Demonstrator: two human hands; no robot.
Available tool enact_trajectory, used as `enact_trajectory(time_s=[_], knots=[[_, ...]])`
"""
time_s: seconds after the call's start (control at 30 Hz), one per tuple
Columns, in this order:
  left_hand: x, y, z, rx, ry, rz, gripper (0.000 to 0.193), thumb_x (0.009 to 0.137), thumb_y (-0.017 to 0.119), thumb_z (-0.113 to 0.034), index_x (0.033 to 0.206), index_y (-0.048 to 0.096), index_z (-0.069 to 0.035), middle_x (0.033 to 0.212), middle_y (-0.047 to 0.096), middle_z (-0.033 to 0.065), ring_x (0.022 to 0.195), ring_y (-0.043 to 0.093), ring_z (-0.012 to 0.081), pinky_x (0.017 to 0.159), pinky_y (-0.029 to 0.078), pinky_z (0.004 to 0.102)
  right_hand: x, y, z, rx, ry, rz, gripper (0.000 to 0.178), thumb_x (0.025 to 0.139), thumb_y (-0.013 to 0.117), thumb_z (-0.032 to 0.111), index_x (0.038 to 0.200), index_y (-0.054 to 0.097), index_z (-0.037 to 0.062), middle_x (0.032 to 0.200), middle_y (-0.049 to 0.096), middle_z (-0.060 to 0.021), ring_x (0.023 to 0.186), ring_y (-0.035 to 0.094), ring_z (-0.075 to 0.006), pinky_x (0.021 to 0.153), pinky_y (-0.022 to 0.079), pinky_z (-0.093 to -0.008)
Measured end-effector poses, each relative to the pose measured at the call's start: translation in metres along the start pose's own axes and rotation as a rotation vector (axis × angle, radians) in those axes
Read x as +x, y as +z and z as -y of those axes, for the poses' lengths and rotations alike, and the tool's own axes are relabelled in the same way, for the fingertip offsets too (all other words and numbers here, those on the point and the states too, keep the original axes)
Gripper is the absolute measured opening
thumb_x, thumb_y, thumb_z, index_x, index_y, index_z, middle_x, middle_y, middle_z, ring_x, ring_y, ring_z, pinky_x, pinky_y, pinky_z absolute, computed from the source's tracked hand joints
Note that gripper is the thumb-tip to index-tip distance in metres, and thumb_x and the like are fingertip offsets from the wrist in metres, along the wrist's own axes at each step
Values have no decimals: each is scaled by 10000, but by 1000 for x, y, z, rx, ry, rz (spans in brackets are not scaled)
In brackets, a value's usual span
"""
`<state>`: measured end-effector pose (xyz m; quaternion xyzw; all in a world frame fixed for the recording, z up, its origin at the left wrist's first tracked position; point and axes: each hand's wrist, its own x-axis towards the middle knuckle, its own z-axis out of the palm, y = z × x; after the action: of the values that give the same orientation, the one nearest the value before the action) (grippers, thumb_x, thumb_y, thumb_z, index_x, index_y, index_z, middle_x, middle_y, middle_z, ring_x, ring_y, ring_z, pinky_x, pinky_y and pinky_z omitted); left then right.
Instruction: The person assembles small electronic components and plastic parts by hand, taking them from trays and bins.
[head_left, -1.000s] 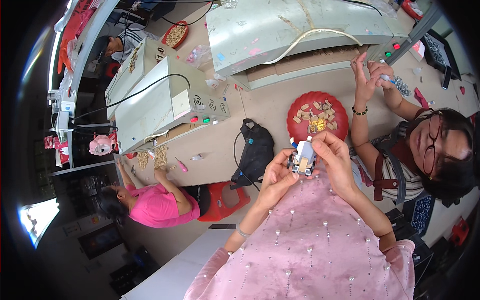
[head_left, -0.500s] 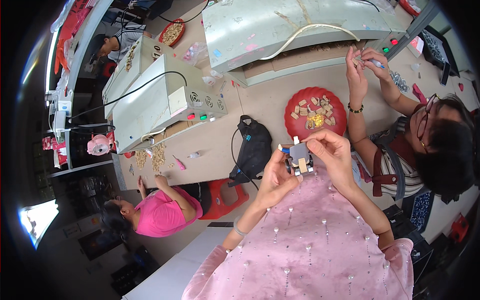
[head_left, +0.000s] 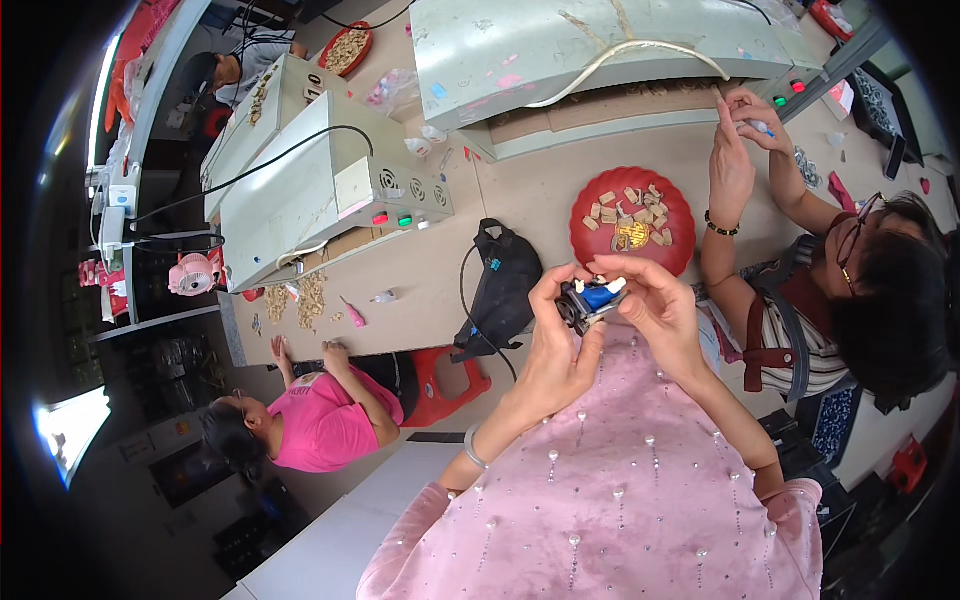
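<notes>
A small toy vehicle with dark wheels and a blue-and-white figure on it is held up in front of my chest. My left hand grips its left side, with the thumb below and the fingers behind. My right hand curls round its right side, fingertips at the top and thumb near the lower edge. Its underside is hidden now. Just beyond my hands lies a red scalloped plate holding several small beige pieces and a gold-yellow item.
A co-worker's hands are busy at the right. Pale metal machines stand across the table, with a black bag left of my hands. At left, a person in pink sits by loose beige pieces.
The toy vehicle has been turned over: its grey underside faced up before, and now the blue-and-white figure shows. My right fingers have moved over its top. The co-worker's hands have shifted slightly.
</notes>
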<state>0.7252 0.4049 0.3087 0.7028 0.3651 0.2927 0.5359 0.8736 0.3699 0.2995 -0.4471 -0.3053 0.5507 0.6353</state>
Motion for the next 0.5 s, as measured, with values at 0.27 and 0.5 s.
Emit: enact_trajectory(time_s=[0.27, 0.5], knots=[[-1, -4, -1, 117, -2, 76, 626, 826, 490, 101, 1337, 139, 18, 1250, 303, 173, 1166, 413, 235, 963, 400, 331, 3, -5, 4, -227, -105, 86, 403, 884, 599, 361, 1010, 669, -16, 1075, 629, -118, 1014, 588, -190, 888, 450, -312], [2, -5, -3, 138, 72, 82, 599, 824, 501, 95, 1315, 167, 20, 1221, 331, 173, 1122, 432, 229, 944, 391, 328, 3, -5, 5, -242, -168, 65, 356, 861, 627, 335, 978, 688, 4, 991, 666, -97, 976, 604, -202, 877, 451, -327]])
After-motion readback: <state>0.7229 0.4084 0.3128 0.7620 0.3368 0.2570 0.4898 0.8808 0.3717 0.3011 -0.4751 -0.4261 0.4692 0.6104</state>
